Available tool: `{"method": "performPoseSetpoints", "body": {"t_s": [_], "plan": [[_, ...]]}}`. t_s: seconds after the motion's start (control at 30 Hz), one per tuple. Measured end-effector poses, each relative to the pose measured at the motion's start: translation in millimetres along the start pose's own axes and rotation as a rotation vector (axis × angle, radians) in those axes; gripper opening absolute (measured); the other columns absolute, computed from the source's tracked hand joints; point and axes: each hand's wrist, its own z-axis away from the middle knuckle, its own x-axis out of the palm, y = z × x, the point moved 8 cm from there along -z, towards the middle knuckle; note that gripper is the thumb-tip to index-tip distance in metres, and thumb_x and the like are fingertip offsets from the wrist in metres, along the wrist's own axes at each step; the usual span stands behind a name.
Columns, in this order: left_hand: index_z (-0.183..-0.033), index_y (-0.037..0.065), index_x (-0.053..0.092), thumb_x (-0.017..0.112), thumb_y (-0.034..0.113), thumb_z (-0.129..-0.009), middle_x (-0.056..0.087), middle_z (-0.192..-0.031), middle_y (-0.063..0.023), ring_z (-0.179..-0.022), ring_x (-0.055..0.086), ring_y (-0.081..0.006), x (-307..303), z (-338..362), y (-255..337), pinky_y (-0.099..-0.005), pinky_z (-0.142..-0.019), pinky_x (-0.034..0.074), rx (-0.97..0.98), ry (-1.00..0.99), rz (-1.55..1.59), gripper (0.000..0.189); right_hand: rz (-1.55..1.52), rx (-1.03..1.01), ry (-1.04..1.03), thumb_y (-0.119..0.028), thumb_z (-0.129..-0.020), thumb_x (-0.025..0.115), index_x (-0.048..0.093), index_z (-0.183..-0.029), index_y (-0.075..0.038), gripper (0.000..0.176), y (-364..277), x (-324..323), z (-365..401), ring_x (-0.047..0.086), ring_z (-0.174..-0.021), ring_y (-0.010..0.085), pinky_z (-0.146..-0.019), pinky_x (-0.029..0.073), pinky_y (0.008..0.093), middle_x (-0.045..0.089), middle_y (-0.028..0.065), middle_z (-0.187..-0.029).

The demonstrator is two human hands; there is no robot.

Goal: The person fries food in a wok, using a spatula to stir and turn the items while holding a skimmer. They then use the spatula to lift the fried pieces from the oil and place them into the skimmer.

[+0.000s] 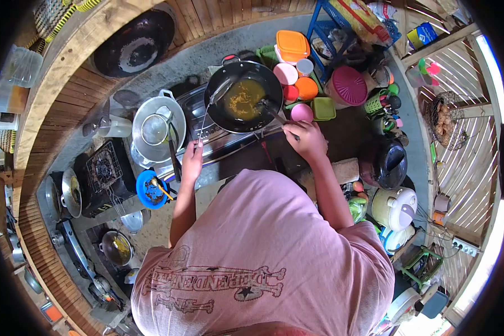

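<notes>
Stove (195, 115), metal-topped, spans the upper centre of the frame. Black wok (217, 119) sits over its right part, with yellowish liquid (251, 92) and small golden bits inside. Silver pot (143, 150) is at the stove's left end, a round strainer (154, 129) lying across it. Right of the wok, a magenta lidded container (349, 86) stands near smaller orange, red, pink and green ones. Right hand (307, 141) is closed around the handle of a dark utensil (274, 113) whose head is in the wok. Left hand (192, 162) has its fingers together on a thin metal utensil (206, 119) reaching over the wok's left side. Blue bowl (142, 187), nearer the lower left, holds dark contents and a yellowish utensil (165, 192).
</notes>
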Motion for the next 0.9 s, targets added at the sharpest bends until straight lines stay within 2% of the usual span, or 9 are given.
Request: {"method": "performPoseSetpoints", "body": {"t_s": [0.03,0.1,0.3,0.5,0.67,0.73,0.8,0.83,0.9], "plan": [[-0.117,0.005,0.058,0.054,0.034,-0.109,0.042,-0.062,0.0066,-0.052,0.039,-0.0051,0,0,-4,-0.0253,-0.047,0.029,-0.018,-0.004,0.036,0.031,0.001,0.000,0.004,-0.013,-0.085,0.074,0.077,-0.097,-0.010,0.013,6,12,0,0.072,-0.093,0.0278,-0.084,0.053,0.0417,0.077,0.0064,-0.102],[-0.116,0.005,0.058,0.053,0.034,-0.109,0.040,-0.062,0.0071,-0.051,0.037,-0.0043,1,0,-6,-0.0251,-0.046,0.027,-0.014,-0.008,0.074,0.030,-0.208,0.039,0.127,-0.009,-0.085,0.074,0.077,-0.099,-0.007,0.014,21,23,-4,0.073,-0.092,0.0299,-0.084,0.056,0.0408,0.077,0.0095,-0.101],[-0.116,0.005,0.058,0.054,0.034,-0.109,0.040,-0.061,0.0072,-0.049,0.036,-0.0046,-4,7,14,-0.0249,-0.045,0.027,0.000,0.056,0.070,0.030,-0.355,0.142,0.158,-0.009,-0.087,0.074,0.077,-0.101,-0.003,0.015,26,10,-5,0.073,-0.092,0.0308,-0.085,0.057,0.0390,0.077,0.0128,-0.100],[-0.116,0.006,0.058,0.055,0.033,-0.108,0.042,-0.062,0.0070,-0.049,0.037,-0.0045,-6,4,6,-0.0243,-0.044,0.027,-0.006,0.063,0.107,0.028,-0.213,0.140,-0.016,-0.011,-0.086,0.075,0.077,-0.103,-0.005,0.018,10,-12,9,0.073,-0.095,0.0300,-0.086,0.056,0.0392,0.077,0.0118,-0.101],[-0.116,0.007,0.058,0.053,0.033,-0.109,0.042,-0.061,0.0063,-0.048,0.037,-0.0048,-3,4,9,-0.0248,-0.044,0.027,0.007,0.060,0.079,0.027,-0.144,0.089,-0.049,-0.013,-0.087,0.075,0.078,-0.104,-0.008,0.018,7,-1,17,0.073,-0.098,0.0304,-0.087,0.056,0.0397,0.077,0.0112,-0.102],[-0.116,0.006,0.058,0.052,0.033,-0.109,0.042,-0.061,0.0061,-0.048,0.037,-0.0050,-2,4,10,-0.0250,-0.044,0.027,0.009,0.052,0.080,0.028,-0.238,0.067,-0.009,-0.014,-0.087,0.075,0.077,-0.104,-0.008,0.018,9,12,15,0.071,-0.095,0.0311,-0.085,0.055,0.0416,0.077,0.0111,-0.103],[-0.119,0.007,0.059,0.051,0.037,-0.109,0.047,-0.064,0.0026,-0.053,0.045,-0.0080,0,4,7,-0.0277,-0.049,0.037,-0.018,0.044,0.072,0.033,-0.259,0.080,-0.017,-0.014,-0.088,0.074,0.077,-0.104,-0.007,0.018,10,26,11,0.071,-0.095,0.0320,-0.085,0.054,0.0423,0.076,0.0122,-0.103],[-0.119,0.007,0.059,0.051,0.037,-0.109,0.047,-0.064,0.0026,-0.053,0.045,-0.0080,0,4,7,-0.0277,-0.049,0.037,-0.018,0.047,0.073,0.033,-0.275,0.098,-0.022,-0.014,-0.088,0.074,0.077,-0.105,-0.007,0.019,9,32,6,0.070,-0.094,0.0328,-0.085,0.054,0.0429,0.076,0.0133,-0.102],[-0.118,0.005,0.057,0.049,0.035,-0.110,0.042,-0.061,0.0055,-0.051,0.039,-0.0056,2,4,11,-0.0254,-0.047,0.030,0.031,0.047,0.095,0.032,-0.288,0.103,-0.029,-0.014,-0.088,0.074,0.077,-0.106,-0.006,0.020,7,44,-3,0.070,-0.092,0.0338,-0.084,0.054,0.0434,0.076,0.0144,-0.102]]}}
